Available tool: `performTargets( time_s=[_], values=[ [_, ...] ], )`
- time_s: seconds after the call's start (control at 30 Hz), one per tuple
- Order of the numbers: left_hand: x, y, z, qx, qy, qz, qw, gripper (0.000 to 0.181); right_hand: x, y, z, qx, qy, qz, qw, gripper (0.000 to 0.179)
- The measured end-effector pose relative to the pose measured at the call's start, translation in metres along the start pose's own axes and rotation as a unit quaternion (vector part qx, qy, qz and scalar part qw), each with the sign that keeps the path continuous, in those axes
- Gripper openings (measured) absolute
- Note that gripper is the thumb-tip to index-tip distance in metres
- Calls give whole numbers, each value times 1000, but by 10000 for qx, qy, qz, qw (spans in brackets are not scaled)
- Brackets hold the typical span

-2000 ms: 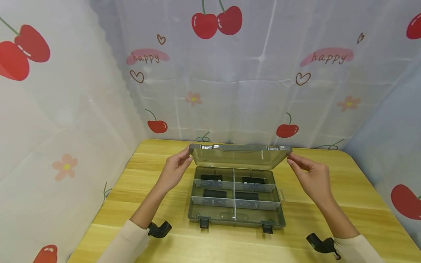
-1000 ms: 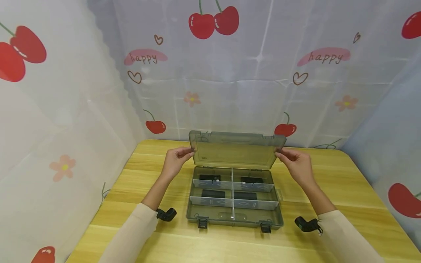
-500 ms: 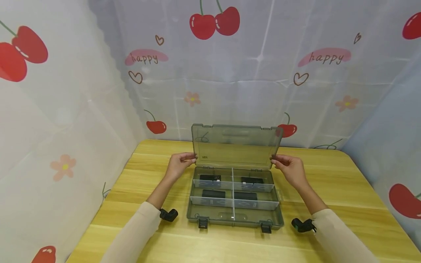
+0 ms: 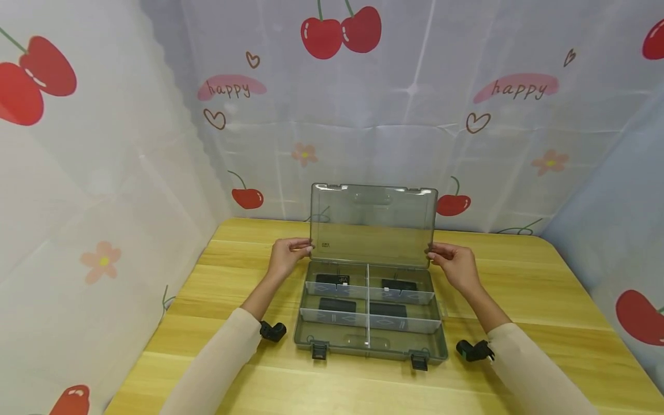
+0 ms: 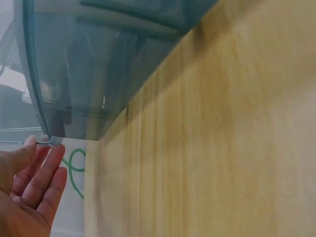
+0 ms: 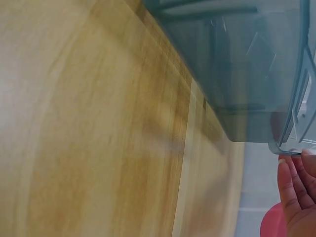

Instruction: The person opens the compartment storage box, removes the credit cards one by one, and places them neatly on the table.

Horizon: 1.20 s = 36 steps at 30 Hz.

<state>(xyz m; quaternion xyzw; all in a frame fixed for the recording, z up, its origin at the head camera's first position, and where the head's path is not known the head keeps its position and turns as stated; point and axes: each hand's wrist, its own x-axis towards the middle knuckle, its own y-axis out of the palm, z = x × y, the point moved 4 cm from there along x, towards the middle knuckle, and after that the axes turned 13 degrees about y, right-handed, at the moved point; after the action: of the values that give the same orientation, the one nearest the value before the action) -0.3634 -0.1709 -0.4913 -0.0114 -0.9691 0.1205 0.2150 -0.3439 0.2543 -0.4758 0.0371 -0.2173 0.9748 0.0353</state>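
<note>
A smoky see-through plastic compartment box (image 4: 370, 350) lies on the table with its lid (image 4: 373, 225) raised nearly upright. My left hand (image 4: 286, 256) pinches the lid's left edge near the hinge, thumb in front and fingers behind. At the right edge my right hand (image 4: 456, 264) pinches the lid the same way. Pale dividers (image 4: 332, 317) split the box into several compartments. Black flat pieces sit in the back and middle ones, among them a card marked VIP (image 4: 333, 279). Both wrist views show the lid edge between thumb and fingertips.
Two dark latches (image 4: 319, 350) hang open along the box's front edge. The wooden table (image 4: 249, 380) extends around the box. A white curtain (image 4: 363, 127) with cherry prints stands close behind the lid, with more cloth on both sides.
The lid has swung up and back, from low over the box to nearly upright. Both hands have slid down its side edges toward the hinge and drawn closer together.
</note>
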Motion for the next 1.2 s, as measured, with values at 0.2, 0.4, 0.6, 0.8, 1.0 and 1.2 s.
performTargets(
  time_s=[0.2,0.4,0.6,0.8,1.0,1.2],
  values=[
    [2,2,4,83,-68,158,9998,25,2,3,-3,126,183,124,9997,30],
    [1,2,11,32,-299,410,9987,26,5,7,-8,155,460,205,9986,31],
    [1,3,17,-80,-505,519,9973,27,8,10,-10,260,627,217,9975,31],
    [1,3,22,-269,-799,466,9954,27,11,13,-14,201,815,325,9959,32],
    [-1,5,29,-478,-1307,347,9897,29,10,16,-14,194,1004,353,9941,32],
    [-4,7,31,-604,-1504,336,9862,31,8,18,-16,117,1260,421,9911,32]
  ],
)
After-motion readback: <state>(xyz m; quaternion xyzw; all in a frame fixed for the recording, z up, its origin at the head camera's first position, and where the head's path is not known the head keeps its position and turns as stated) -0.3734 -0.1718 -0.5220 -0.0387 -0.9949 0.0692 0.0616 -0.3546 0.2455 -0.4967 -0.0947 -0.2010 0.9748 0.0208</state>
